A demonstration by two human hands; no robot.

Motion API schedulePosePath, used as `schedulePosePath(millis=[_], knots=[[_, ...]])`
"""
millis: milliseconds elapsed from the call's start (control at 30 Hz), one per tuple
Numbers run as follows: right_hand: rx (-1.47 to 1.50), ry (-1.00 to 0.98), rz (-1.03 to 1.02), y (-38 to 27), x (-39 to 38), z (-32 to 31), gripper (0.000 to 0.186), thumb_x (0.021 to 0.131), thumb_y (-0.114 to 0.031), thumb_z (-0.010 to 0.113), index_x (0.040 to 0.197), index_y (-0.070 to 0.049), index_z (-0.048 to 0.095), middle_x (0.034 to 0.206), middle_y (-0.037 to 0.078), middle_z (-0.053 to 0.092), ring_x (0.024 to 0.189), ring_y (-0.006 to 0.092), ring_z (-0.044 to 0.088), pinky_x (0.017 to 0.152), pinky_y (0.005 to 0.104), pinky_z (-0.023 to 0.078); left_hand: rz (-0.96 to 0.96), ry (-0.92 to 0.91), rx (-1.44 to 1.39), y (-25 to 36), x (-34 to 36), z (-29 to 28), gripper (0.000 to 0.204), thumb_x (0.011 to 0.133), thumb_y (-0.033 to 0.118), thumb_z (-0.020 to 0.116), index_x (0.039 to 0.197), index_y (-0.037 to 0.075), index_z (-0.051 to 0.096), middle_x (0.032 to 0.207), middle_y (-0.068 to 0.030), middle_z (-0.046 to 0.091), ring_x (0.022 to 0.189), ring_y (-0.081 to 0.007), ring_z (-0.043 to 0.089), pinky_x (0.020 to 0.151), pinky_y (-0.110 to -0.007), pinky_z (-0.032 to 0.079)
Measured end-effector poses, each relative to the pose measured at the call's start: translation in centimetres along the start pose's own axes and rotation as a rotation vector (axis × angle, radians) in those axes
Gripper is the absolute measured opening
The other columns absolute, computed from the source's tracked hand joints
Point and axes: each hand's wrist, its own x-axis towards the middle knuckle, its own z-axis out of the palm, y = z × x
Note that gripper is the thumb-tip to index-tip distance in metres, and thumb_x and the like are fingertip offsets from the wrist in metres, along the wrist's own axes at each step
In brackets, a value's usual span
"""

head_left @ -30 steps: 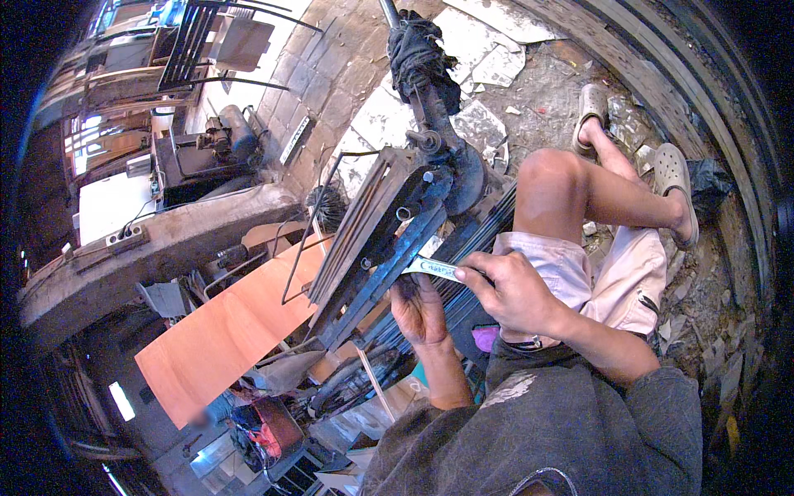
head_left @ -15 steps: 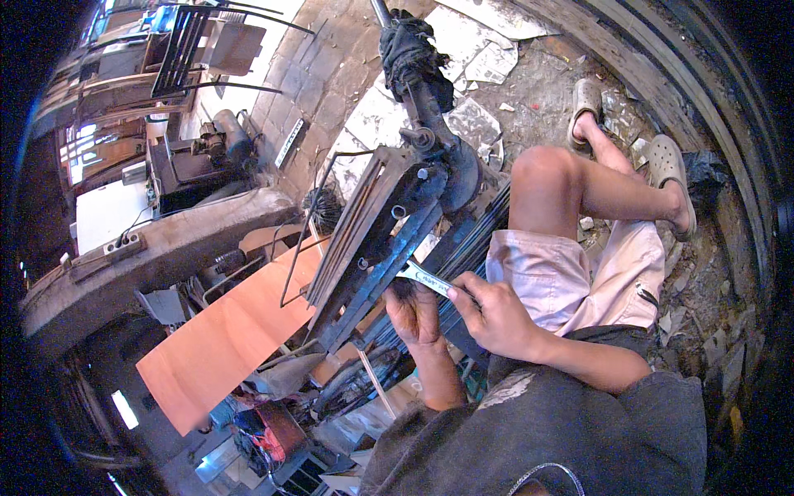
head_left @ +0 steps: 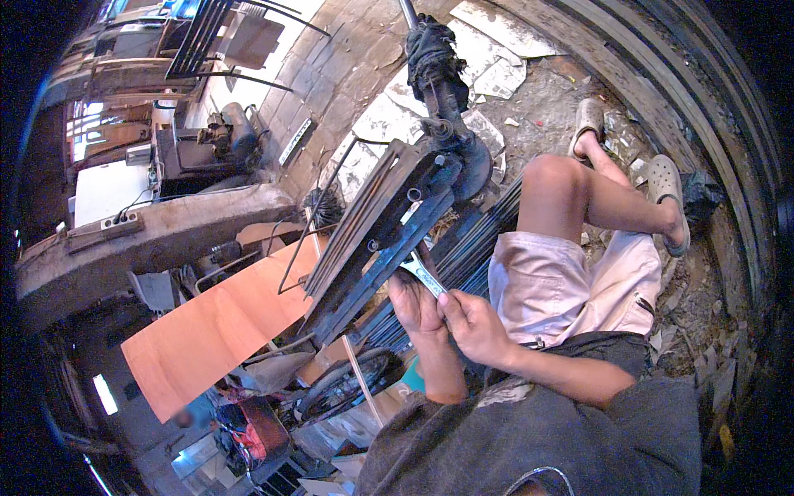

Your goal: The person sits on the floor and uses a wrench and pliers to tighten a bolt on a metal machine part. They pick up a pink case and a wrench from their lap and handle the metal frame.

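Observation:
A silver open-ended wrench (head_left: 425,277) points up and left, its jaw at the lower edge of a blue-black metal bar (head_left: 389,252) on a greasy machine frame. My right hand (head_left: 475,327) is closed round the wrench's lower end. Close beside it, my left hand (head_left: 416,307) is palm up under the bar, behind the wrench. Its fingertips are partly hidden, so I cannot tell whether they grip anything. Whether the jaw sits on a nut is also hidden. Bolt heads show along the frame, and a dark cloth (head_left: 432,54) is wrapped round the lever above the pivot.
Several long metal bars (head_left: 471,256) lie beneath the machine, beside my knee (head_left: 556,186). An orange-brown board (head_left: 219,326) extends at left, near a low concrete wall (head_left: 178,213). Rubble and broken tiles (head_left: 496,74) cover the ground beyond. A wheel (head_left: 351,384) lies below the frame.
The wrench has swung to a steeper angle. My right hand has moved lower and left, closer to my left hand. The whole view has shifted slightly.

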Motion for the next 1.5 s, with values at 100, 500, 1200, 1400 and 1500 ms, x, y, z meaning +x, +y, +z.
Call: schedulePosePath(millis=[100,500,1200,1400,1500], knots=[[0.014,0.077,-0.006,-0.7,-0.4,0.9,0.045,0.097,-0.037,0.043,0.076,0.001,0.055,0.060,0.019,0.053,0.053,0.0297,0.055,0.053,0.0401,0.042,0.023,0.023,0.161,0.7,-0.6,0.7,0.032,0.097,0.021,0.043,0.117,-0.002,0.055,0.121,-0.0164,0.058,0.115,-0.0270,0.053,0.109,-0.041,0.032],[0.078,0.172,-0.003,1.2,-0.8,5.1,0.038,0.099,-0.030,0.041,0.076,-0.001,0.053,0.058,0.011,0.048,0.052,0.0223,0.049,0.050,0.0366,0.038,0.370,0.244,1.881,4.1,-8.2,6.8,0.030,0.094,0.017,0.050,0.111,-0.006,0.061,0.111,-0.0176,0.063,0.103,-0.0243,0.059,0.092,-0.035,0.043],[0.092,0.217,-0.031,2.1,-0.4,8.0,0.033,0.099,-0.030,0.038,0.086,-0.001,0.049,0.062,0.016,0.050,0.056,0.0304,0.052,0.054,0.0409,0.039,0.524,-0.748,2.523,9.1,3.9,10.9,0.026,0.077,0.011,0.069,0.103,0.007,0.064,0.109,-0.0105,0.058,0.105,-0.0309,0.055,0.090,-0.041,0.045],[0.121,0.244,-0.050,2.8,-0.5,8.1,0.037,0.099,-0.034,0.038,0.081,-0.003,0.048,0.052,0.005,0.044,0.045,0.0149,0.046,0.045,0.0323,0.036,0.199,-0.970,2.525,10.2,5.8,11.7,0.025,0.079,0.010,0.064,0.104,0.006,0.060,0.103,-0.0113,0.060,0.099,-0.0296,0.058,0.086,-0.039,0.048],[0.095,0.199,-0.007,3.0,-0.9,8.4,0.035,0.099,-0.033,0.037,0.085,-0.002,0.047,0.053,0.006,0.044,0.046,0.0164,0.046,0.046,0.0330,0.037,0.217,-1.060,2.497,10.9,6.2,11.5,0.026,0.078,0.010,0.064,0.104,0.006,0.060,0.101,-0.0108,0.060,0.097,-0.0293,0.058,0.085,-0.039,0.049]])
